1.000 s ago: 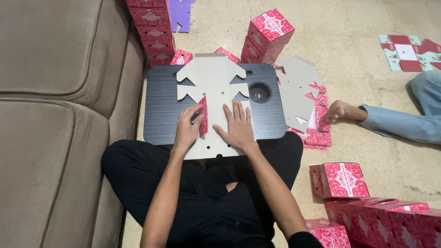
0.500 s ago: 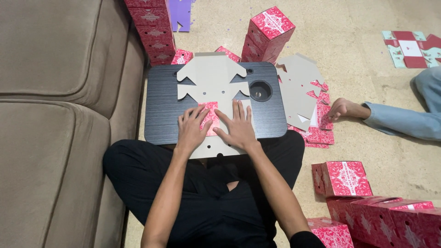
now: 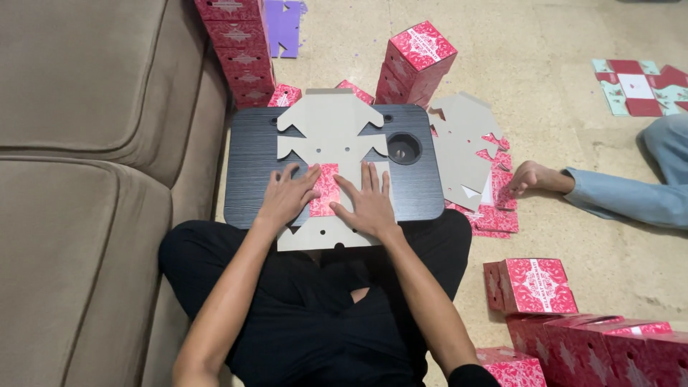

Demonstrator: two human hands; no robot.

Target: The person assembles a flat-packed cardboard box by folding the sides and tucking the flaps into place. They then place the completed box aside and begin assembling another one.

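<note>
Pressing down side by side, both hands lie flat with fingers spread on a die-cut cardboard box blank (image 3: 331, 143) that rests grey side up on a dark lap desk (image 3: 251, 172) across the person's crossed legs. The left hand (image 3: 287, 195) and the right hand (image 3: 367, 203) grip nothing; between them they hold down a folded-over pink patterned flap (image 3: 326, 189) of the blank, fingertips touching its edges. The blank's near edge overhangs the desk just below the wrists. Just beyond the right hand's fingertips, a round recess (image 3: 404, 148) sits in the desk surface. To the right of the right hand, off the desk, more flat blanks (image 3: 469, 154) lie piled on the floor, with another person's hand (image 3: 532, 178) and light blue sleeve (image 3: 623, 197) touching that pile. Near the right elbow stand assembled pink boxes (image 3: 537, 285). Left of the left hand runs a beige sofa (image 3: 93, 172). Farther past the fingertips stand more pink box stacks (image 3: 416, 61) and a purple blank (image 3: 285, 25).
</note>
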